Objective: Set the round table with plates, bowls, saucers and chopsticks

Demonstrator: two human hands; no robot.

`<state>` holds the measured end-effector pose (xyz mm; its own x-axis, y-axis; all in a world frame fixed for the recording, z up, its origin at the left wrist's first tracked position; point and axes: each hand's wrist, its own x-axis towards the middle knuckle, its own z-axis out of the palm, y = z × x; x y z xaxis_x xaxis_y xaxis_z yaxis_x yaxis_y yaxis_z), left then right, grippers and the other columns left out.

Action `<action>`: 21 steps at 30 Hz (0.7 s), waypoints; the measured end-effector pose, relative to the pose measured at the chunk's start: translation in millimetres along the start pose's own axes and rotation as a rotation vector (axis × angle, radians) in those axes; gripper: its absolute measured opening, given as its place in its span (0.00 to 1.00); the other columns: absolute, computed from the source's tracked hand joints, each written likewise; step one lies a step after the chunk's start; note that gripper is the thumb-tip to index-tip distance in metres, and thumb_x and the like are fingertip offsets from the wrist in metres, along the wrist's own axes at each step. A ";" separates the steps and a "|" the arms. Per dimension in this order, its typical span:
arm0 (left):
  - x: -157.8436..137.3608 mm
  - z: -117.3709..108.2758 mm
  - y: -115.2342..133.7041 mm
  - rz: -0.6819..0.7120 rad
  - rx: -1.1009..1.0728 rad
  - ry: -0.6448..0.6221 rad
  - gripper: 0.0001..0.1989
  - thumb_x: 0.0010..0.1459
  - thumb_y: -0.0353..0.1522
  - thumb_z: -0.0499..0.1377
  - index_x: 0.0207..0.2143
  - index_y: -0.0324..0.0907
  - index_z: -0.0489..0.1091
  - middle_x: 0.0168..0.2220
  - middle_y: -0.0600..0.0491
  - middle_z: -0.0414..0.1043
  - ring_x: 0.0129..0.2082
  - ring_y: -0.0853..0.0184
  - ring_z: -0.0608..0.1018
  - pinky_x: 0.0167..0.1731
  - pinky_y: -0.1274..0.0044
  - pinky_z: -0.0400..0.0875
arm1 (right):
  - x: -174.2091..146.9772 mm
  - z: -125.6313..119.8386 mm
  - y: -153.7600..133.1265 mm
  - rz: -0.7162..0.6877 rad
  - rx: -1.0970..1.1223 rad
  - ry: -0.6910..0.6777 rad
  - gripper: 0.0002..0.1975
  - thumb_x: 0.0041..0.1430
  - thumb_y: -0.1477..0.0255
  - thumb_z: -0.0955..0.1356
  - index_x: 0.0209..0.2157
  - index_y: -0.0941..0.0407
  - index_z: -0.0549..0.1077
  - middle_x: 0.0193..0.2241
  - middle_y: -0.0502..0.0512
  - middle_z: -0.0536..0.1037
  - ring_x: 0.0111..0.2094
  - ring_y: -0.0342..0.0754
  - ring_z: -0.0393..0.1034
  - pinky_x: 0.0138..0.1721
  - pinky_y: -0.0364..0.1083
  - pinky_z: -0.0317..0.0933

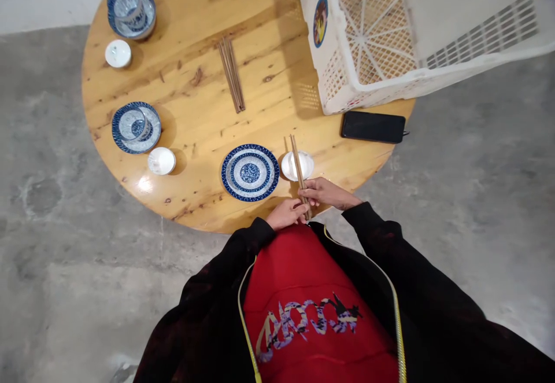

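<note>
Near the front edge of the round wooden table (199,140), both my hands are closed around a pair of brown chopsticks (296,157). My left hand (288,214) pinches their lower end, close to my body. Just above it, my right hand (323,192) grips them from the right side. The chopsticks' far ends reach over a small white dish or cup (305,166), partly covering it. Left of that lies a blue-and-white patterned plate (250,173), flat on the table. Whether the sticks rest on the white piece, I cannot tell.
More chopsticks (232,75) lie mid-table. On the left are two stacks of patterned tableware (150,131) (147,15), each beside a white cup (162,161) (118,54). A white plastic crate (329,76) stands at the right, with a black phone (373,126) below it.
</note>
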<state>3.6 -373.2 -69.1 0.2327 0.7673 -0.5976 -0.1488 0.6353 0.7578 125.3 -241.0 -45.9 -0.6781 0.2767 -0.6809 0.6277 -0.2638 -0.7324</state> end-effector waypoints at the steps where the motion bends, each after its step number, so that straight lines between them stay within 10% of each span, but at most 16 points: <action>1: 1.1 1.1 0.2 -0.010 -0.013 0.005 0.11 0.66 0.37 0.54 0.37 0.37 0.69 0.27 0.55 0.72 0.26 0.73 0.77 0.26 0.82 0.67 | 0.7 -0.5 0.2 0.002 0.015 0.002 0.17 0.49 0.57 0.73 0.25 0.56 0.69 0.15 0.45 0.68 0.18 0.41 0.61 0.22 0.41 0.58; 21: 9.6 8.1 -8.7 -0.041 -0.136 0.000 0.15 0.65 0.39 0.53 0.31 0.37 0.67 0.27 0.54 0.72 0.20 0.75 0.72 0.20 0.82 0.56 | 1.8 1.1 15.4 -0.088 0.027 0.178 0.26 0.55 0.46 0.66 0.26 0.56 0.71 0.14 0.46 0.66 0.17 0.41 0.56 0.21 0.42 0.49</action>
<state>14.9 -372.1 -79.3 0.2416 0.7402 -0.6275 -0.2677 0.6724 0.6901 133.3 -245.6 -58.5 -0.6505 0.4579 -0.6059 0.5567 -0.2553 -0.7905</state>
